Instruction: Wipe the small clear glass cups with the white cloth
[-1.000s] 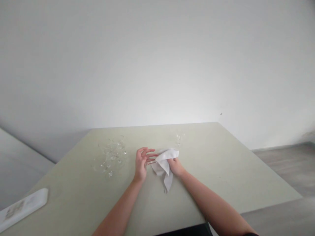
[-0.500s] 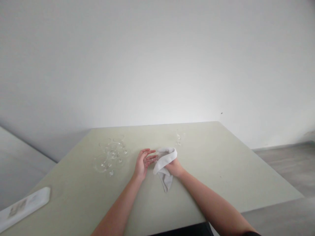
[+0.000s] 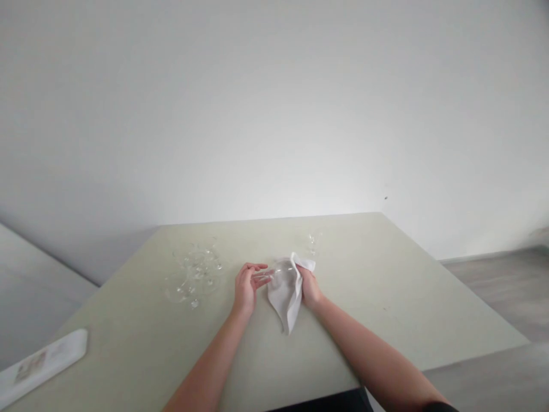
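Tilted on its side above the table, a clear stemmed glass (image 3: 282,269) has its stem in the fingers of my left hand (image 3: 247,287). My right hand (image 3: 310,287) grips a white cloth (image 3: 283,297) at the rim end of the bowl. Part of the cloth hangs down below the glass, and its folds hide some of my right fingers. Off to the left stands a cluster of several clear glasses (image 3: 197,268), hard to tell apart. One more clear glass (image 3: 312,243) stands beyond my right hand.
A white flat object with a printed label (image 3: 51,357) lies at the table's left edge. The pale table (image 3: 364,320) meets a plain wall (image 3: 274,114) at the back. Grey floor (image 3: 484,286) shows on the right.
My right hand has shifted slightly right and turned with the cloth. The cloth has unwrapped from the bowl, so more of the glass shows. My left hand keeps its hold on the stem.
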`<state>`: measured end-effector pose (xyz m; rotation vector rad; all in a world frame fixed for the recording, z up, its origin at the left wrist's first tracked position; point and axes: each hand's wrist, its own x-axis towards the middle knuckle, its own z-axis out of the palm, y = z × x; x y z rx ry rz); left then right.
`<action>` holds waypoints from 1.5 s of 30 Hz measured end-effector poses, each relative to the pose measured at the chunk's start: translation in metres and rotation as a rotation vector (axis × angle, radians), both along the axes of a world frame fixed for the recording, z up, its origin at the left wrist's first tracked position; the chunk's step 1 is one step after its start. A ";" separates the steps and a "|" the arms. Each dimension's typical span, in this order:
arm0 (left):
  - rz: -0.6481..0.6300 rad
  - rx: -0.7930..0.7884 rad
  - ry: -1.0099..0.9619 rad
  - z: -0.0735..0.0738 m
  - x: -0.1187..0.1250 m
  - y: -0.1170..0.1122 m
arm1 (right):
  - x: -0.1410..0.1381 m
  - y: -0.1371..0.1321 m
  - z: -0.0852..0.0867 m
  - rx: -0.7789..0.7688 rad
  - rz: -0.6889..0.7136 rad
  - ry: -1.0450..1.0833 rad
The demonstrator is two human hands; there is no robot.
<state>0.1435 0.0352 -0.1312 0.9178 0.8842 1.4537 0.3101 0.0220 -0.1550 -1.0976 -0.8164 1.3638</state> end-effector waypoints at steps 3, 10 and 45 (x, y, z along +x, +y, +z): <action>-0.030 -0.010 -0.013 0.000 0.001 -0.001 | -0.001 0.000 0.006 0.049 0.120 0.073; -0.119 0.043 0.088 0.000 0.000 -0.005 | 0.003 -0.003 0.002 0.319 0.385 -0.111; -0.100 0.071 0.077 0.000 0.000 -0.005 | 0.008 -0.002 0.000 0.344 0.424 -0.238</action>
